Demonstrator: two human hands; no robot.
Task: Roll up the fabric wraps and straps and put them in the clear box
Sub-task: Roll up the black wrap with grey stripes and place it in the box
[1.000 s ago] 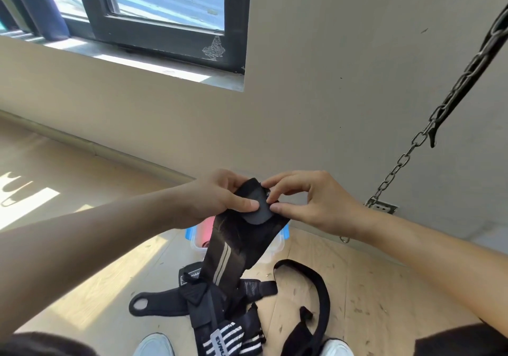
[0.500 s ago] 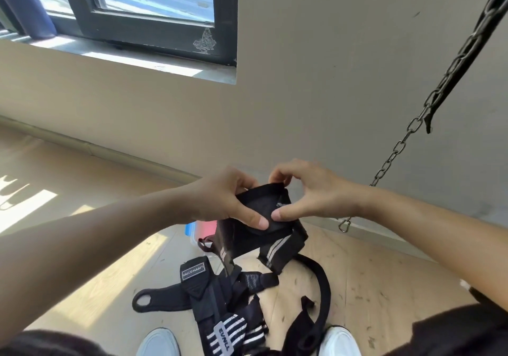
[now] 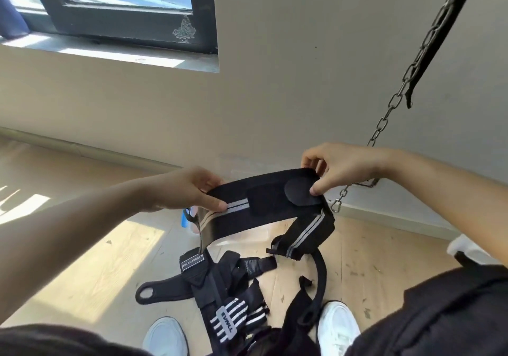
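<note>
Wrap (image 3: 264,201), seemingly taut, between pinching fingers (image 3: 319,187)

1. Two hands: the left hand (image 3: 187,190) and the right hand (image 3: 343,168).
2. One striped wrap (image 3: 264,201), pinched between both hands.
3. One heap of black straps (image 3: 220,281) below the hands, too tangled to count.
4. Two shoes: the left shoe (image 3: 165,336) and the right shoe (image 3: 339,325), below the hands.
5. One chain (image 3: 395,100) above the right hand.
6. One window (image 3: 132,26) above the left hand.
</note>
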